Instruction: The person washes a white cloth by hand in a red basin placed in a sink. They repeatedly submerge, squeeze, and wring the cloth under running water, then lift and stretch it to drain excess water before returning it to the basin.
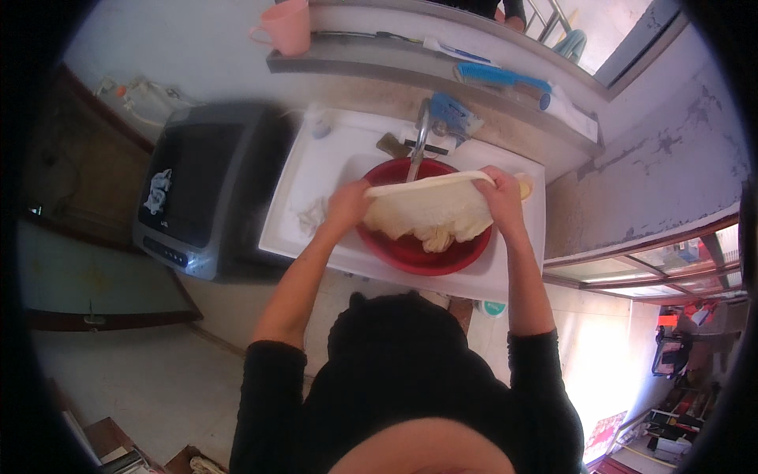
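Observation:
A wet cream-coloured cloth or garment (432, 204) is stretched between my two hands over a red plastic basin (423, 266). My left hand (349, 204) grips one end of its upper edge, and my right hand (500, 192) pinches the other end. The cloth's lower part hangs bunched down into the basin, hiding much of the inside. A chrome faucet (421, 133) reaches over the basin's far side, its spout end just behind the cloth. The basin sits in a white sink (284, 228).
Left of the sink stands a dark washing machine (192, 178). A grey shelf (361, 56) above holds a pink mug (290, 26), a blue comb (500, 76) and a toothbrush (468, 54). A blue packet (453, 112) stands behind the faucet. Pale crumpled fabric (311, 216) lies by my left hand.

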Demonstrator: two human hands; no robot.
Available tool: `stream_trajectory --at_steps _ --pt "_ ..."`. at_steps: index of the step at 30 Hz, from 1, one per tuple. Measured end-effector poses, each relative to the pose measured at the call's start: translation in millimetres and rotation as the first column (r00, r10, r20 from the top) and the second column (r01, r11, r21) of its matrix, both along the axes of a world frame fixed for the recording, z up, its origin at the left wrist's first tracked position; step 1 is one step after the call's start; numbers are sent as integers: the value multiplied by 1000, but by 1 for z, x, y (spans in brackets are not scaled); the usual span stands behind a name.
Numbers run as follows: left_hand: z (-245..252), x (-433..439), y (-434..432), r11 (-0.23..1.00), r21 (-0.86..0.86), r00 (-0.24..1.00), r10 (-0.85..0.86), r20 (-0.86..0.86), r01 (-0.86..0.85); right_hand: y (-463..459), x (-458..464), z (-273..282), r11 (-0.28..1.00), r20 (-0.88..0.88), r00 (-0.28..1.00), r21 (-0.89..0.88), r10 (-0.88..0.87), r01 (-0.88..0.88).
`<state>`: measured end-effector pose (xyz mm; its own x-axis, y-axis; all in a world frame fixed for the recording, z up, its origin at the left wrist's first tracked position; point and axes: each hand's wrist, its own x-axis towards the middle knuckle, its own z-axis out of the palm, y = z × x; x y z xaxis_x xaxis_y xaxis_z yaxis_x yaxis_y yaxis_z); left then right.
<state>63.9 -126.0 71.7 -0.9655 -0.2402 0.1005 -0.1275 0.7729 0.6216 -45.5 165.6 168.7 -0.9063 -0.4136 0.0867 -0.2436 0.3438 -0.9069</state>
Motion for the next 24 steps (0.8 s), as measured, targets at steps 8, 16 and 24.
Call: stream_trajectory --at_steps 8,16,24 --pt "136 -21 6 795 579 964 -28 -265 182 -9 -4 170 969 -201 975 -245 -90 39" --pt "335 -23 27 785 615 899 212 -383 76 -6 -4 292 938 -790 557 -343 -256 -55" --pt "223 -35 45 938 346 968 108 -227 -23 11 -31 149 981 -307 934 118 181 -152"
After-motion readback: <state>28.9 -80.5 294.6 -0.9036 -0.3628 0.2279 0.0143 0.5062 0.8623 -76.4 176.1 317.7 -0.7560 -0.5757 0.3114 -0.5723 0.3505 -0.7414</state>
